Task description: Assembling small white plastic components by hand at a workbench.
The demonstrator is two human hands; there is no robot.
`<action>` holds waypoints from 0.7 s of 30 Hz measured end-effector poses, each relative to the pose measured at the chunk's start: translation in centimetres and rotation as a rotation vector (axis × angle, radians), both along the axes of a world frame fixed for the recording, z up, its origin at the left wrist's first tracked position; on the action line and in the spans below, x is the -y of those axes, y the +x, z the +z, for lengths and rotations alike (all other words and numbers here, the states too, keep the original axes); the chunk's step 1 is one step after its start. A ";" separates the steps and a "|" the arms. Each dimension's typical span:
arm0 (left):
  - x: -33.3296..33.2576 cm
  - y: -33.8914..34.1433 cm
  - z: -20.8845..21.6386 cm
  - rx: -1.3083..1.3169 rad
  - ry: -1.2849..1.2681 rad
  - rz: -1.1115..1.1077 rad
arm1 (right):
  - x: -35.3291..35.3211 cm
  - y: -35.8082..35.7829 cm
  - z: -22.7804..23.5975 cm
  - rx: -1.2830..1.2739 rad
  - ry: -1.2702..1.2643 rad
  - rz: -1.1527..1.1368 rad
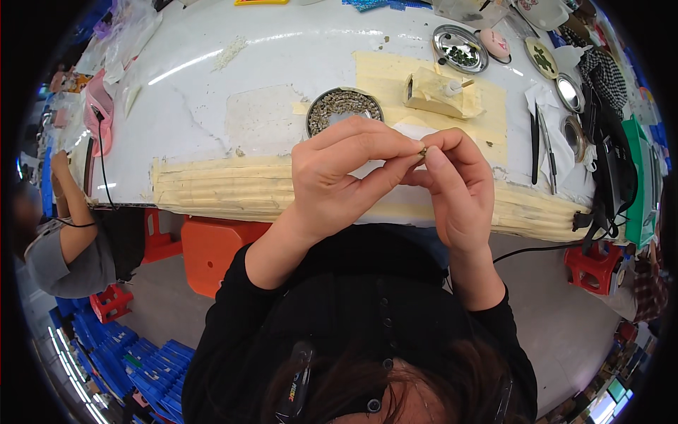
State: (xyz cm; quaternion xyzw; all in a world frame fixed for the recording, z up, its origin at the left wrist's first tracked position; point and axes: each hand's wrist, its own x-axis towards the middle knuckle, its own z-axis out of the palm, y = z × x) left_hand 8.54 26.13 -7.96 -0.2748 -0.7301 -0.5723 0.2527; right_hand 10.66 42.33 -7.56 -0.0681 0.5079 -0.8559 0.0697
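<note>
A tiny gold-coloured piece [423, 152] is pinched between the fingertips of both hands, above the table's near edge. My left hand [346, 166] grips it with thumb and forefinger from the left. From the right, the thumb and fingers of my right hand [455, 184] close on the same piece. Its exact kind is too small to make out. Just behind my left hand stands a round metal tin [382, 113] filled with many small metallic pieces, its near side hidden by the hand. Beyond my right hand sits a tape-covered block [431, 99] with a small white nozzle on top.
Round dishes, one a metal dish [438, 44] with dark green bits, stand at the back right. Tweezers [534, 145] and a pen-like tool [547, 155] lie on white tissue at right. A pink mesh object [99, 106] and another person [67, 244] are at left.
</note>
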 end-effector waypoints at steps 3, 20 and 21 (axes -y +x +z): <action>0.0 0.0 0.1 0.010 0.008 0.000 | -0.1 -0.1 -0.2 0.006 -0.038 0.019; 0.0 0.2 -0.1 0.031 0.013 0.072 | 0.3 0.5 -0.4 -0.416 0.440 -0.174; 0.0 0.2 -0.1 0.036 0.020 0.075 | 0.3 0.6 -0.3 -0.380 0.370 -0.138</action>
